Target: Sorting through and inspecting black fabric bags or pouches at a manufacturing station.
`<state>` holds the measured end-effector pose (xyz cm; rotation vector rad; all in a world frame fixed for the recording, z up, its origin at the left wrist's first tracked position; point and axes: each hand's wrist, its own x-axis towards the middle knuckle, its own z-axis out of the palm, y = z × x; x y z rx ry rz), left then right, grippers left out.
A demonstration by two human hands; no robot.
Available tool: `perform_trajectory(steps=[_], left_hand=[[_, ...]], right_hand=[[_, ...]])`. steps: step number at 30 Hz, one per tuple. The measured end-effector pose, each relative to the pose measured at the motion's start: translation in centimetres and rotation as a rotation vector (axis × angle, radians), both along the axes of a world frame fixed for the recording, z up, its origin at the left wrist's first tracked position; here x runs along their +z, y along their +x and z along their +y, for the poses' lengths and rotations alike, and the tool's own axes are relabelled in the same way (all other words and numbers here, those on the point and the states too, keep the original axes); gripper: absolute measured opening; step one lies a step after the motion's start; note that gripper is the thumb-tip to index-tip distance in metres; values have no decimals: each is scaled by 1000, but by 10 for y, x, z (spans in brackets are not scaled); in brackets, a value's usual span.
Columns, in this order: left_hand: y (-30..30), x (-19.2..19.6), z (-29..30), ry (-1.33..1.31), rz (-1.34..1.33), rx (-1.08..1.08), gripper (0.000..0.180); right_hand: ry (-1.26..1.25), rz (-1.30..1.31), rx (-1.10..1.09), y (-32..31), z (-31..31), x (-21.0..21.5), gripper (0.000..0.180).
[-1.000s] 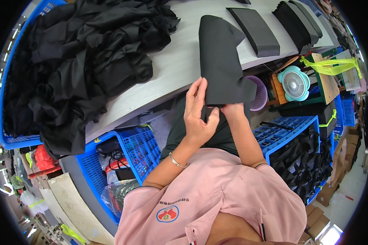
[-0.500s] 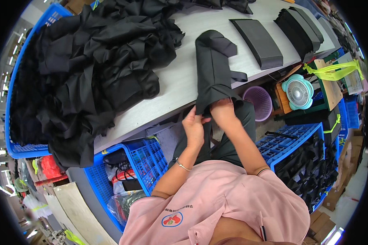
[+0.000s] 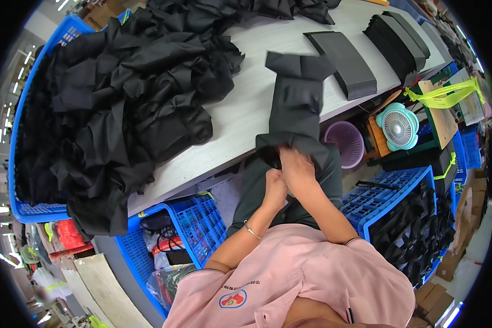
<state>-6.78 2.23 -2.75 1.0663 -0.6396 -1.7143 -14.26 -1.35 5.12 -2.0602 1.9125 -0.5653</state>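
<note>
A tube-like black fabric piece (image 3: 296, 101) stretches from my lap over the table's near edge, its far end flared and blurred. My right hand (image 3: 297, 170) is at its near, open end, gripping the cloth, with the fingertips partly hidden by the folds. Just left of it and slightly nearer, my left hand (image 3: 276, 188) is closed, close against the right hand; what its fingers hold, if anything, is hidden. A large heap of black fabric (image 3: 131, 93) spreads over the left of the table.
Stacks of flat black pieces (image 3: 341, 63) lie on the white table (image 3: 235, 117) at right. A purple basket (image 3: 344, 145) and turquoise fan (image 3: 397, 126) stand beyond my right knee. Blue crates (image 3: 199, 221) flank me; the right crate (image 3: 391, 191) has black strips beside it.
The fabric piece has swung and spread out, its far end widening. My left hand has come away from its edge and moved nearer to me and right, beside the right hand.
</note>
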Motion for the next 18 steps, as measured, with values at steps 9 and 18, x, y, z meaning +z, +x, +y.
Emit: perform_trajectory(steps=[9,18], left_hand=[[12,18,-1,19,173,-72,31],[41,34,8,-301,-489,239,27]], right_hand=[[-444,51,44,-27,4,-40,30],[-132,335,205,-34,17,-70,35]])
